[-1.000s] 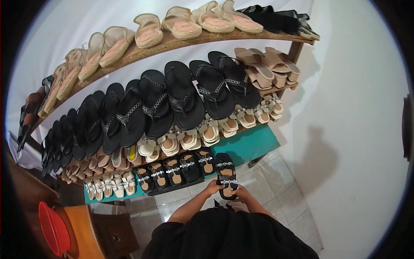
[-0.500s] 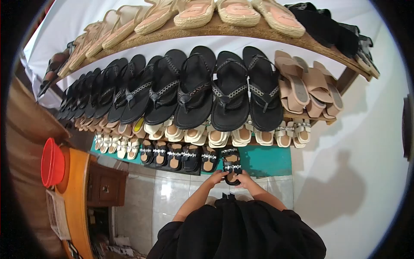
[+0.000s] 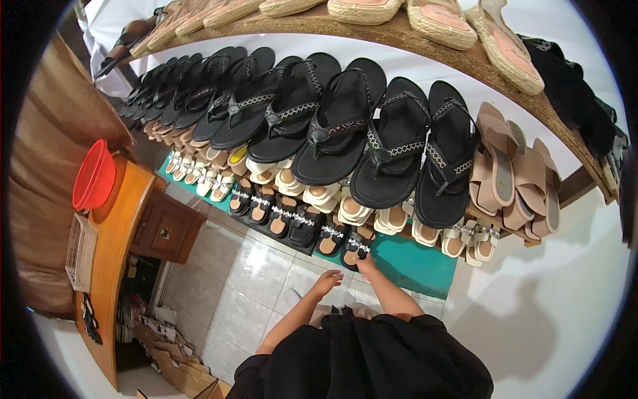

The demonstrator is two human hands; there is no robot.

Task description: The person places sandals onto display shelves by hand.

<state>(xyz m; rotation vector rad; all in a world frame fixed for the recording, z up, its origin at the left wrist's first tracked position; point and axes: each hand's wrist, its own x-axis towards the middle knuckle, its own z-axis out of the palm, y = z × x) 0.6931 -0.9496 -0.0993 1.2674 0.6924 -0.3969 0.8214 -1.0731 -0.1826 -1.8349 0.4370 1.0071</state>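
A black sandal [image 3: 353, 252] with a tan insole and a sparkling strap sits on the low teal board [image 3: 413, 265], at the right end of a row of similar sandals. My right hand [image 3: 364, 264] is at its right side with the fingers closed on its edge. My left hand [image 3: 327, 282] hangs above the tiled floor, apart from the sandal, holding nothing, with fingers stretched out. Just left of the held sandal stands another black sandal [image 3: 330, 237].
Above are black thong sandals [image 3: 392, 143], beige heeled slides [image 3: 495, 169] and espadrilles [image 3: 442, 23] on a wooden shelf [image 3: 399, 38]. White sandals [image 3: 355, 211] fill a lower tier. To the left, a red basin [image 3: 94, 175] rests on a wooden desk [image 3: 119, 219].
My left hand has let go of the sandal and drawn back. The sandal now stands on the board beside the row, my right hand still on it. The view has turned.
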